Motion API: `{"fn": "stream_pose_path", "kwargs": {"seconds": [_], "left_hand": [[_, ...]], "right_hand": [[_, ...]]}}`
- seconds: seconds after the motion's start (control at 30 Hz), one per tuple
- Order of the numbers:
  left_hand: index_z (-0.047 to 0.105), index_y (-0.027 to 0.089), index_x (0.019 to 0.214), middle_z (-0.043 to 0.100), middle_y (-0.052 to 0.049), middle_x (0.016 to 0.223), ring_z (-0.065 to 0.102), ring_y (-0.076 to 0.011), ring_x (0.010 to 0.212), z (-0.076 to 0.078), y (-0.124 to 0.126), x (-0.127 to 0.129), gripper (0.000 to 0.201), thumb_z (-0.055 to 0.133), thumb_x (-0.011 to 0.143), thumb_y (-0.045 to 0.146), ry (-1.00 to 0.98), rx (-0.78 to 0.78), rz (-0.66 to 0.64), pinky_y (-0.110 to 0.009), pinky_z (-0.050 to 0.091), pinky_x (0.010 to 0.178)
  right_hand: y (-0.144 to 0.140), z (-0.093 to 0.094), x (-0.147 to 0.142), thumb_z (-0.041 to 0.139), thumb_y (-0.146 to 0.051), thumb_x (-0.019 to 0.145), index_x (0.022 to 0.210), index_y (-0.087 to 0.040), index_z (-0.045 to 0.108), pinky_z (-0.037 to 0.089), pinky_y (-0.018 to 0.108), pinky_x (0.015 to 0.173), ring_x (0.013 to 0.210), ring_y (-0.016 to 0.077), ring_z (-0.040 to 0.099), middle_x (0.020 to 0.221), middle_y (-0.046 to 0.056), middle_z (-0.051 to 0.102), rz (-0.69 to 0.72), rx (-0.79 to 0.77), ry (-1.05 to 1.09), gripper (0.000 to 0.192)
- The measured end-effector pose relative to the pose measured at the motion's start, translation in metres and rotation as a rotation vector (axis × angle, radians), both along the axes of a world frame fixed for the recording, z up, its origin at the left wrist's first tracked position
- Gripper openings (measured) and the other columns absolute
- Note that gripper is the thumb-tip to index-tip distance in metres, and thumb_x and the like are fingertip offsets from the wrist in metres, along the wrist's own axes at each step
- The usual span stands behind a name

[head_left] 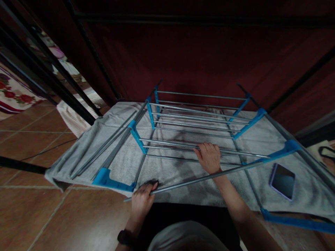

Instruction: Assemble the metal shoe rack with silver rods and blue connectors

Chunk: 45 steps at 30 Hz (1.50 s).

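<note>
A rack of grey metal rods and blue plastic connectors lies on a grey towel spread on the tiled floor. My left hand grips the near end of a loose grey rod that runs diagonally up to the right toward a blue connector. My right hand rests on the rack, fingers curled over one of its horizontal rods. A dark watch is on my left wrist.
A phone lies screen-up on the towel at the right. Loose grey rods lie on the towel's left part. Dark red fabric walls with black poles stand behind. A floral cloth is at the far left.
</note>
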<state>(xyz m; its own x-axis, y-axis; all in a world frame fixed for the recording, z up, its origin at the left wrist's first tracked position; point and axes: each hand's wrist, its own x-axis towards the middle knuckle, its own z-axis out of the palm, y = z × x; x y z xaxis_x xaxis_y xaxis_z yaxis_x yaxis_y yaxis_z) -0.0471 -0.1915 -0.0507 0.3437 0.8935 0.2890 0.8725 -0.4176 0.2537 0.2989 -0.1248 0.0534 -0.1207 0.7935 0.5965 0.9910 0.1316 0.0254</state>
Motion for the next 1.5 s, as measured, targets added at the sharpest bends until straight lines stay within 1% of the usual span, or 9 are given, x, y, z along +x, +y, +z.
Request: {"fn": "stream_pose_path", "kwargs": {"seconds": [0.1, 0.27, 0.63, 0.83, 0.97, 1.07, 1.2, 1.37, 1.5], "left_hand": [[0.075, 0.023, 0.091, 0.078, -0.005, 0.087, 0.073, -0.0216, 0.081, 0.005, 0.006, 0.003, 0.023, 0.052, 0.090, 0.020, -0.021, 0.008, 0.015, -0.030, 0.054, 0.072], [0.076, 0.023, 0.095, 0.079, -0.005, 0.088, 0.074, -0.0211, 0.079, 0.013, 0.017, 0.013, 0.023, 0.053, 0.094, 0.026, -0.062, 0.039, 0.039, -0.028, 0.053, 0.070], [0.072, 0.021, 0.075, 0.074, -0.005, 0.073, 0.072, -0.0211, 0.074, 0.023, 0.016, 0.043, 0.031, 0.053, 0.097, 0.034, -0.080, -0.085, 0.107, -0.029, 0.046, 0.065], [0.074, 0.022, 0.083, 0.074, -0.005, 0.076, 0.072, -0.0213, 0.079, 0.023, 0.021, 0.057, 0.025, 0.054, 0.097, 0.030, -0.098, -0.131, 0.072, -0.029, 0.046, 0.068], [0.073, 0.022, 0.080, 0.074, -0.005, 0.076, 0.072, -0.0201, 0.078, 0.023, 0.026, 0.055, 0.027, 0.053, 0.097, 0.030, -0.100, -0.137, 0.067, -0.028, 0.045, 0.067], [0.071, 0.022, 0.077, 0.073, -0.004, 0.074, 0.071, -0.0191, 0.075, 0.025, 0.030, 0.053, 0.028, 0.054, 0.097, 0.030, -0.105, -0.112, 0.076, -0.027, 0.044, 0.065], [0.070, 0.021, 0.073, 0.072, -0.004, 0.071, 0.069, -0.0182, 0.071, 0.025, 0.034, 0.052, 0.030, 0.055, 0.097, 0.033, -0.126, -0.066, 0.106, -0.026, 0.042, 0.064], [0.072, 0.021, 0.075, 0.070, -0.004, 0.069, 0.067, -0.0180, 0.068, 0.023, 0.038, 0.051, 0.030, 0.055, 0.096, 0.033, -0.135, -0.101, 0.190, -0.027, 0.038, 0.061], [0.073, 0.021, 0.079, 0.069, -0.004, 0.069, 0.066, -0.0179, 0.067, 0.024, 0.040, 0.051, 0.025, 0.057, 0.095, 0.031, -0.136, -0.141, 0.199, -0.026, 0.037, 0.060]], "right_hand": [[0.001, -0.002, 0.000, 0.047, -0.042, 0.103, 0.093, -0.020, 0.066, 0.028, 0.037, 0.076, 0.083, 0.0225, 0.053, 0.086, 0.007, 0.068, 0.001, 0.004, 0.006, 0.031], [0.003, -0.007, 0.002, 0.048, -0.042, 0.103, 0.096, -0.019, 0.068, 0.029, 0.037, 0.077, 0.082, 0.0222, 0.054, 0.088, 0.007, 0.070, 0.004, 0.035, 0.016, 0.031], [0.002, -0.011, 0.004, 0.050, -0.029, 0.100, 0.101, -0.019, 0.068, 0.030, 0.037, 0.078, 0.085, 0.0228, 0.054, 0.090, 0.007, 0.070, 0.017, 0.028, 0.045, 0.021], [0.004, -0.012, 0.007, 0.051, -0.025, 0.097, 0.105, -0.021, 0.068, 0.031, 0.037, 0.080, 0.086, 0.0229, 0.056, 0.092, 0.006, 0.071, 0.025, 0.019, 0.034, 0.020], [0.002, -0.013, 0.005, 0.051, -0.024, 0.097, 0.115, -0.021, 0.067, 0.033, 0.038, 0.085, 0.094, 0.0235, 0.058, 0.107, 0.008, 0.073, 0.018, 0.038, 0.047, 0.024], [-0.001, -0.016, 0.001, 0.050, -0.022, 0.097, 0.126, -0.021, 0.063, 0.034, 0.040, 0.095, 0.108, 0.0249, 0.059, 0.124, 0.010, 0.069, 0.007, 0.061, 0.085, 0.032], [-0.007, -0.020, -0.002, 0.047, -0.019, 0.097, 0.139, -0.022, 0.054, 0.032, 0.043, 0.109, 0.128, 0.0262, 0.053, 0.138, 0.011, 0.061, 0.028, 0.085, 0.105, 0.043], [-0.012, -0.018, 0.000, 0.046, -0.017, 0.095, 0.147, -0.024, 0.046, 0.033, 0.050, 0.112, 0.133, 0.0286, 0.048, 0.145, 0.013, 0.055, 0.055, 0.017, 0.107, 0.053], [-0.014, -0.018, 0.002, 0.046, -0.015, 0.094, 0.149, -0.024, 0.045, 0.034, 0.052, 0.113, 0.134, 0.0286, 0.047, 0.145, 0.012, 0.055, 0.078, -0.014, 0.118, 0.056]]}}
